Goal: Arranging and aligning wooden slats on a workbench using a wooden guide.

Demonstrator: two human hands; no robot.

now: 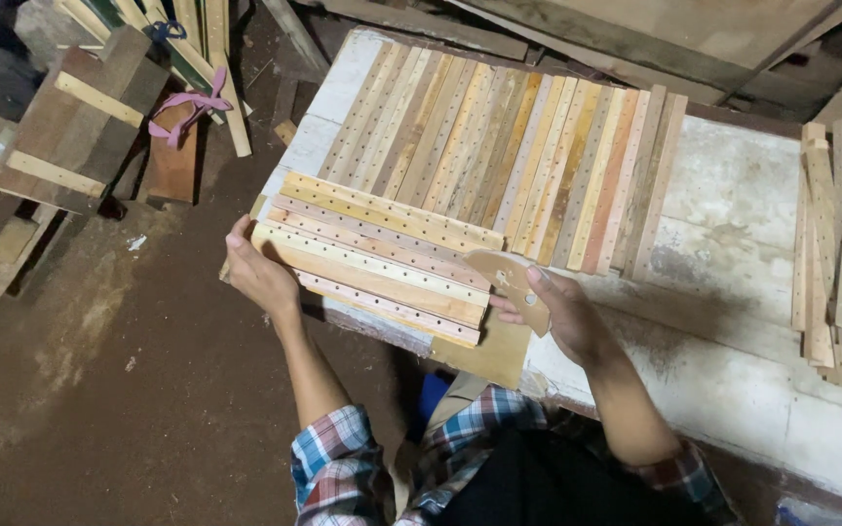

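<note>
Dusty workshop floor lies around a pale stone bench (733, 390). Nearest, the left hand (260, 278) closes on the left end of a small stack of drilled wooden strips (382, 255) at the bench's front edge. The right hand (562, 312) holds a small curved wooden piece (511, 278) against their right end. These strips look light, stiff and probably splintery; holding both ends seems safest. Behind them lies a row of drilled strips (509, 161).

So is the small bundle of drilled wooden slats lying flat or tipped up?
Lying flat: the small bundle of drilled wooden slats rests across the longer slat row, hole faces up, left hand at its end.
</note>
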